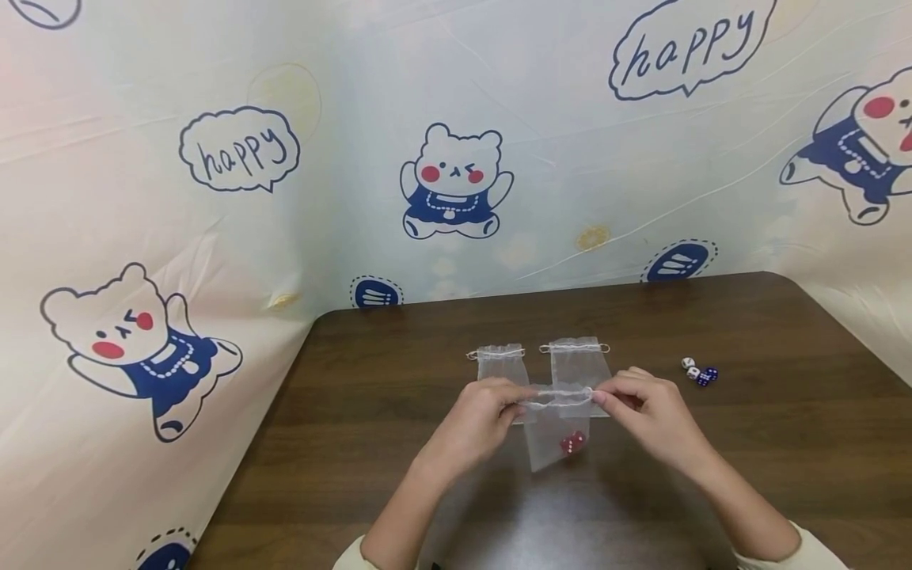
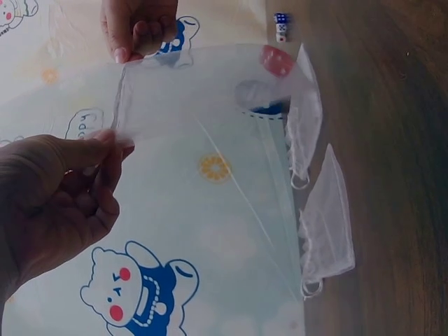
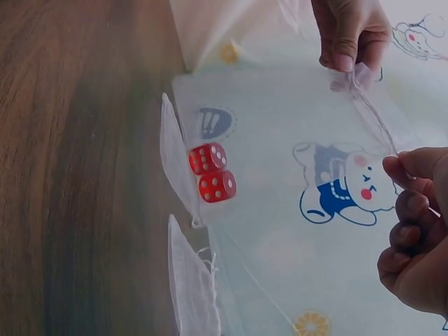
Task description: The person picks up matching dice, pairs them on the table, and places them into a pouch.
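Observation:
A sheer white drawstring pouch (image 1: 545, 443) hangs above the table between the two hands. The left hand (image 1: 473, 416) pinches one top corner of it between thumb and forefinger. At the opposite corner, the right hand (image 1: 654, 413) pinches the mouth by its white cord. Two red dice (image 3: 212, 173) lie inside at the bottom, seen through the mesh in the right wrist view. From the left wrist they show as a blurred red patch in the pouch's far corner. The pouch's mouth looks drawn straight between the hands.
Two more sheer pouches, a left one (image 1: 501, 364) and a right one (image 1: 579, 366), lie flat behind the held pouch. White dice (image 1: 688, 364) and blue dice (image 1: 705, 378) sit together at the right. A printed cloth (image 1: 342, 198) hangs behind the brown table (image 1: 342, 443).

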